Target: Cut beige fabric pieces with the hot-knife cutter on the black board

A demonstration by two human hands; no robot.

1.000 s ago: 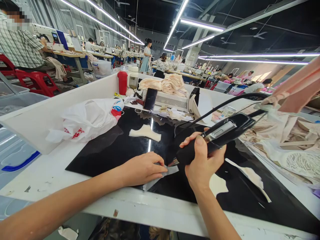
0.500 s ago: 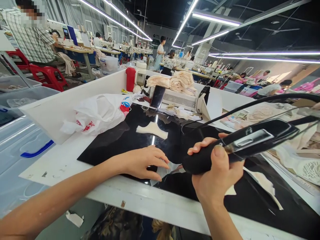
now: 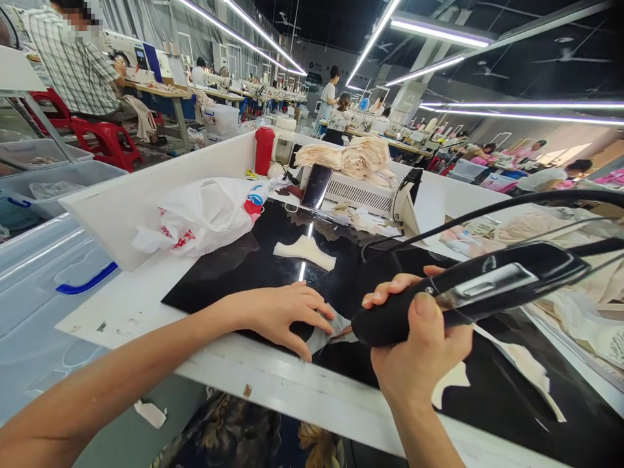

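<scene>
One grip is clamped, the other loose. Our right hand (image 3: pixel 419 341) wraps round a black tool (image 3: pixel 470 289), thumb laid along its top. Our left hand (image 3: pixel 287 318) lies palm down with its fingers spread apart, pinching nothing, over a small translucent sheet (image 3: pixel 319 340). That sheet sits at the front of the black mat (image 3: pixel 219 283), near the edge of the white bench (image 3: pixel 302 387), between our left fingertips and the tool's narrow tip (image 3: pixel 345 335). We take the step in hand to be bringing the tip to the sheet while the left fingers steady it. The tip is thin and pale against the sheet, so we can't be certain whether the two touch. As we judge it, the next move calls for a steady right wrist, light pressure from the left, and fingertips kept clear of the tip. One cream piece (image 3: pixel 306 251) lies beyond our left hand; a second (image 3: pixel 452 383), partly hidden by our right hand, lies on the mat too.
</scene>
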